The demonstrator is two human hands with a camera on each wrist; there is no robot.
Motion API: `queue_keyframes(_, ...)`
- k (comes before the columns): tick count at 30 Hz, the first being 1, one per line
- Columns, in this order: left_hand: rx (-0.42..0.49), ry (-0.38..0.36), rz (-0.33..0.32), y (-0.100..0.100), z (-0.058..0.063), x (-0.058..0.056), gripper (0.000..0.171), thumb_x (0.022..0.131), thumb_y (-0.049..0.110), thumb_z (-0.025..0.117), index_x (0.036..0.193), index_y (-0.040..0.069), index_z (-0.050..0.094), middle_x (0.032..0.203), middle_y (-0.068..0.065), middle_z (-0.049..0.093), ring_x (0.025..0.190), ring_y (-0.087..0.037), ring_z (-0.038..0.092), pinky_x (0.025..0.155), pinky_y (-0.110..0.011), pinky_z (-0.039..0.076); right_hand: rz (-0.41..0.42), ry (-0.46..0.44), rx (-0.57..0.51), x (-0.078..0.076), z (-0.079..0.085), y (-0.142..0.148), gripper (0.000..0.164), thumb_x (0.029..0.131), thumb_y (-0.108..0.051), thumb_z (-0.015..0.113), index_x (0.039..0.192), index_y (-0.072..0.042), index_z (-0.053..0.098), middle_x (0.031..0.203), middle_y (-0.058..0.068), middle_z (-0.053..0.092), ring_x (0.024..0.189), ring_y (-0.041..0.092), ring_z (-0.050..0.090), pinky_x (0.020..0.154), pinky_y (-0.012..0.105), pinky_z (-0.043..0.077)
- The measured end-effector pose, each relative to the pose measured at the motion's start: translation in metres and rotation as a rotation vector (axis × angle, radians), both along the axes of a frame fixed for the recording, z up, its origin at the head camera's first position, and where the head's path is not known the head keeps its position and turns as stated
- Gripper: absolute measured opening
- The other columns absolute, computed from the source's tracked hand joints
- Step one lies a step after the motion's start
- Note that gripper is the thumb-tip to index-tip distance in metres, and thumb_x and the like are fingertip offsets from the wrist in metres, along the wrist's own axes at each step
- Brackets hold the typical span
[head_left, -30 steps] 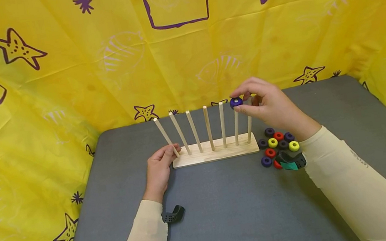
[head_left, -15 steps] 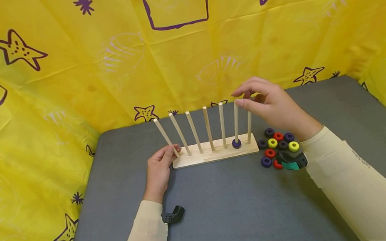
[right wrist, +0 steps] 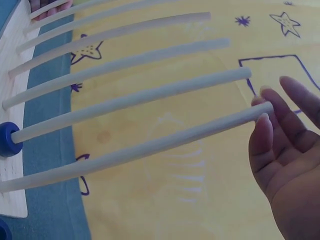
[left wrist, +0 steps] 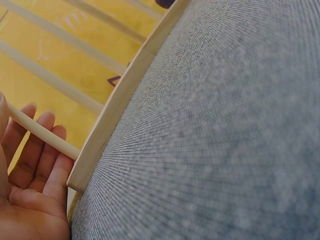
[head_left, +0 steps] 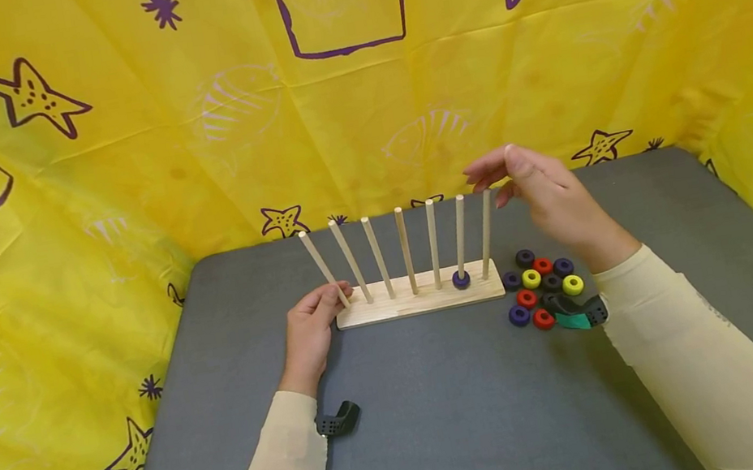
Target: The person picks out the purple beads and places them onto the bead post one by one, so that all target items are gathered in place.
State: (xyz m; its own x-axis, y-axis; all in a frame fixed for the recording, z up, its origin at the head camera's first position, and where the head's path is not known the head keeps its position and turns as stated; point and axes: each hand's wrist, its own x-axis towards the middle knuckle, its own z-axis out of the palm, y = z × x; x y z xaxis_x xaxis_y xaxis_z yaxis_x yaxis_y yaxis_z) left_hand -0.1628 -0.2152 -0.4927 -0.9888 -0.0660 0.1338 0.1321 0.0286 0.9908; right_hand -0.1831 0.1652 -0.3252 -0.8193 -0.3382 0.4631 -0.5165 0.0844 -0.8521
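Note:
A wooden peg stand (head_left: 417, 305) holds a row of several upright pegs. At its left end my left hand (head_left: 309, 334) holds the outermost peg, fingers behind it and thumb in front; the left wrist view shows those fingers (left wrist: 39, 162) close to the base. A dark blue-purple ring (head_left: 461, 280) sits at the foot of the second peg from the right. My right hand (head_left: 552, 203) is up by the tip of the rightmost peg (right wrist: 145, 150), fingers loosely bent and holding nothing. Whether it touches that tip I cannot tell.
Right of the stand lies a loose cluster of rings: several dark ones, red rings (head_left: 526, 299) and yellow rings (head_left: 573, 285). The right wrist strap (head_left: 577, 314) overlaps part of the cluster. Behind the grey table (head_left: 407, 427) hangs a yellow patterned cloth (head_left: 344, 125).
My right hand has let go of the purple ring, which dropped from the peg's top to its foot. That hand then moved right. The left hand has stayed in place.

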Motion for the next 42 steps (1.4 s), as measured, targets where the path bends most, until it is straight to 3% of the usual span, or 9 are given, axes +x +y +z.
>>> queue_keyframes(4,-0.002,-0.004,0.002,0.001,0.001,0.001,0.035,0.11,0.026,0.07,0.122,-0.006,0.078,0.119,-0.021,0.076,0.117,-0.027,0.071,0.103,-0.037,0.057,0.0,-0.02,-0.072,0.001,-0.002,0.004,0.054,0.121,-0.035,0.032,0.13,0.0,0.072,0.127,0.019,0.068,0.112,0.034,0.059,0.084,0.034,0.052)
queue_keyframes(13,0.004,-0.013,0.008,0.001,0.001,0.0,0.036,0.111,0.025,0.068,0.122,-0.009,0.077,0.119,-0.022,0.076,0.117,-0.026,0.072,0.103,-0.037,0.057,-0.008,-0.038,-0.127,0.001,-0.012,0.015,0.063,0.12,-0.042,0.034,0.131,0.01,0.068,0.119,0.028,0.067,0.105,0.035,0.062,0.083,0.033,0.052)
queue_keyframes(26,0.003,-0.001,0.004,0.001,0.001,0.0,0.036,0.11,0.025,0.069,0.121,-0.008,0.077,0.119,-0.022,0.076,0.116,-0.026,0.072,0.102,-0.038,0.058,0.001,-0.064,-0.2,0.007,-0.039,0.038,0.063,0.121,-0.043,0.033,0.129,0.008,0.069,0.12,0.023,0.071,0.104,0.03,0.065,0.083,0.031,0.053)
queue_keyframes(34,-0.001,-0.002,0.0,0.001,0.001,0.0,0.036,0.11,0.027,0.07,0.122,-0.007,0.078,0.119,-0.021,0.076,0.118,-0.027,0.071,0.103,-0.038,0.057,-0.018,-0.082,-0.204,0.012,-0.054,0.051,0.062,0.121,-0.039,0.038,0.131,0.017,0.062,0.119,0.025,0.07,0.104,0.03,0.065,0.082,0.03,0.053)
queue_keyframes(40,-0.005,-0.008,-0.001,0.001,0.002,0.001,0.037,0.111,0.027,0.069,0.122,-0.007,0.078,0.12,-0.021,0.076,0.118,-0.027,0.071,0.104,-0.038,0.057,-0.035,-0.114,-0.191,0.015,-0.066,0.062,0.052,0.118,-0.042,0.048,0.134,0.003,0.069,0.12,0.025,0.07,0.106,0.03,0.066,0.084,0.03,0.054)
queue_keyframes(42,-0.007,-0.008,-0.001,0.001,0.003,0.002,0.036,0.111,0.027,0.069,0.122,-0.006,0.078,0.12,-0.021,0.076,0.118,-0.028,0.071,0.103,-0.038,0.057,-0.051,-0.119,-0.182,0.016,-0.069,0.065,0.05,0.117,-0.041,0.05,0.135,0.003,0.069,0.121,0.026,0.069,0.106,0.03,0.066,0.085,0.029,0.054)
